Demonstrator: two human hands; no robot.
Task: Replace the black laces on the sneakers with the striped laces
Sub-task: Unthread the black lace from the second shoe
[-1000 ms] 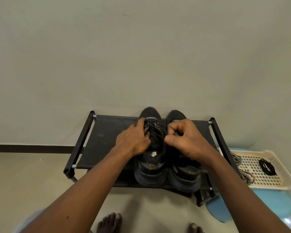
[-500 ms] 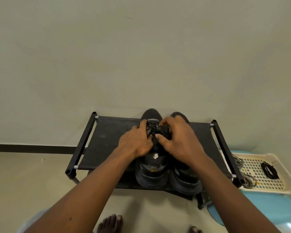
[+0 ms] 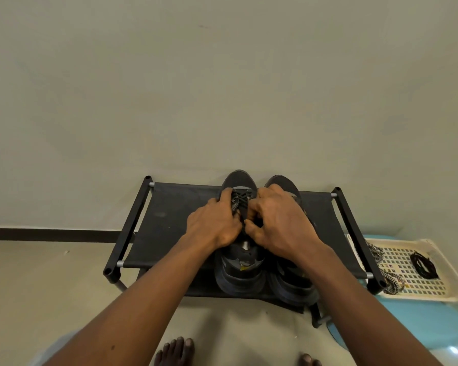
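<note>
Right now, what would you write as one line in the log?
step: unlacing | left hand: holds left sneaker | right hand: pinches its black lace | striped laces: on tray, unused

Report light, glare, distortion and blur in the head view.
Head view: soft, even light, weak shadows; a glare spot low right by the blue mat; wide-angle distortion splays the rack outward; the sneakers lose detail, so the black lace at the right hand is hard to read; little motion blur.
</note>
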